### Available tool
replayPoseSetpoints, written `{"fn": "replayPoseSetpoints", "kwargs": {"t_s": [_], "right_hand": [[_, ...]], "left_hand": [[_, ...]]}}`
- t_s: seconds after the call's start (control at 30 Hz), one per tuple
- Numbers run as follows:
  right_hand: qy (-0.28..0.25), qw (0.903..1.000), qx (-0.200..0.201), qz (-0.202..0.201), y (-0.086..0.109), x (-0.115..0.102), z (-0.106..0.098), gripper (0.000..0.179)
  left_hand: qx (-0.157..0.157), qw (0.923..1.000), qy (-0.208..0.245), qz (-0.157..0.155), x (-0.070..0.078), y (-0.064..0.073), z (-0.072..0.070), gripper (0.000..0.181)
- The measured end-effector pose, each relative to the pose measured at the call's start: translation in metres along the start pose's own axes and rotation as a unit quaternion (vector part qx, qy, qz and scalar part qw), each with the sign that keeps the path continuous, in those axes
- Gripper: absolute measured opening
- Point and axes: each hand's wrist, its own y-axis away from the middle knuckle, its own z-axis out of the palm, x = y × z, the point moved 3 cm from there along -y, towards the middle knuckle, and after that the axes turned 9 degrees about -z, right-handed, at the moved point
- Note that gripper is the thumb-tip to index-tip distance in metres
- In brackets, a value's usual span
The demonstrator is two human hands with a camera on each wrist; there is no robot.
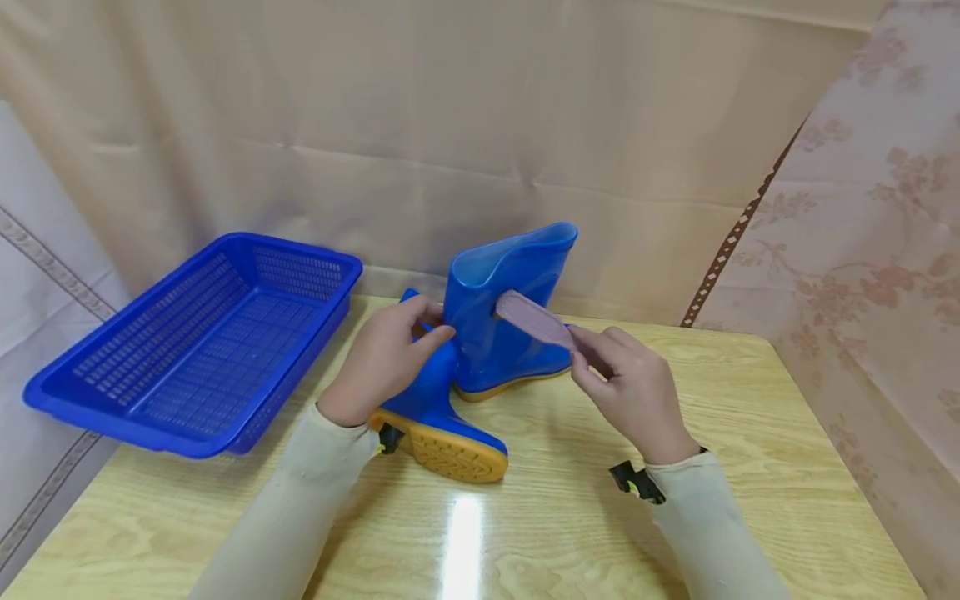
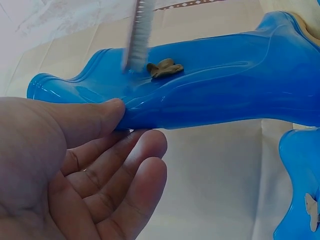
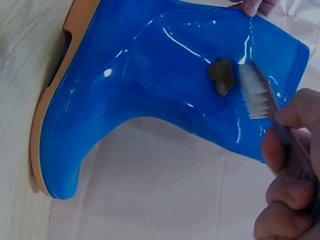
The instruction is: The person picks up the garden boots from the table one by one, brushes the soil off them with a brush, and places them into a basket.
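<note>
A blue rubber boot (image 1: pixel 480 350) with a yellow-orange sole stands upright on the table. My left hand (image 1: pixel 382 354) pinches the edge of its shaft, thumb on the near side and fingers behind. In my right hand (image 1: pixel 633 387) is a pinkish brush (image 1: pixel 534 319), gripped by its handle. Its white bristles (image 3: pixel 254 92) are against the shaft, right beside a small brown lump (image 3: pixel 222 76) stuck there. A second blue boot (image 1: pixel 431 392) lies on its side, sole (image 1: pixel 457 454) towards me, partly hidden by my left hand. A greyish patch (image 2: pixel 312 211) marks it.
To the left stands a blue plastic basket (image 1: pixel 300 392) with lattice walls, nothing in it. The wood-grain table (image 1: pixel 750 467) reaches back to a beige cloth (image 1: pixel 337 125); a floral cloth (image 1: pixel 892 250) hangs on the right.
</note>
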Motion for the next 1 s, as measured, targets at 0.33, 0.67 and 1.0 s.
{"fn": "replayPoseSetpoints", "kwargs": {"t_s": [0.33, 0.67, 1.0], "right_hand": [[-0.002, 0.9966, -0.052, -0.064, -0.0014, -0.0070, 0.0072, 0.046], [0.001, 0.9996, -0.025, -0.016, -0.0010, -0.0037, 0.0010, 0.039], [-0.010, 0.9999, 0.001, -0.008, 0.0007, 0.0016, -0.0008, 0.032]], "left_hand": [[0.000, 0.9999, -0.001, 0.011, -0.0011, 0.0035, -0.0022, 0.024], [0.002, 1.0000, 0.002, 0.007, -0.0018, 0.0001, -0.0006, 0.027], [0.001, 1.0000, 0.002, 0.004, -0.0014, 0.0000, -0.0008, 0.026]]}}
